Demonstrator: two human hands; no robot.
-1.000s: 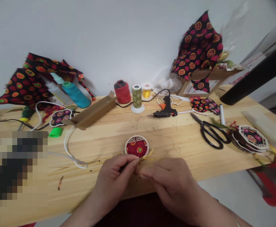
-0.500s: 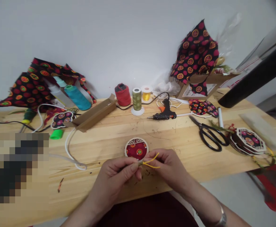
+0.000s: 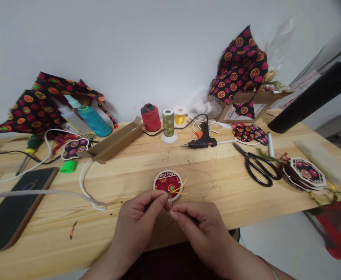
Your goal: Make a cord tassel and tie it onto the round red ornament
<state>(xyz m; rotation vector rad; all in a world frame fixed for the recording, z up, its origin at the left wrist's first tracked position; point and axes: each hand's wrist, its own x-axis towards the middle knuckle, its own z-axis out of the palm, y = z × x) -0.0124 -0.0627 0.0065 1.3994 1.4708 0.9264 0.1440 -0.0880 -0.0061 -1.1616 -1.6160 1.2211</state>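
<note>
Yellow cord [image 3: 178, 190] now overlapping round ornament [image 3: 163, 182], right fingers [image 3: 187, 209] lower than before.

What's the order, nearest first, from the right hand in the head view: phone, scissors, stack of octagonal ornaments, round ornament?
1. Round ornament: just ahead of the right hand, slightly left.
2. Scissors: ahead and to the right.
3. Stack of octagonal ornaments: farther right, beyond the scissors.
4. Phone: far left, past the left hand.
</note>
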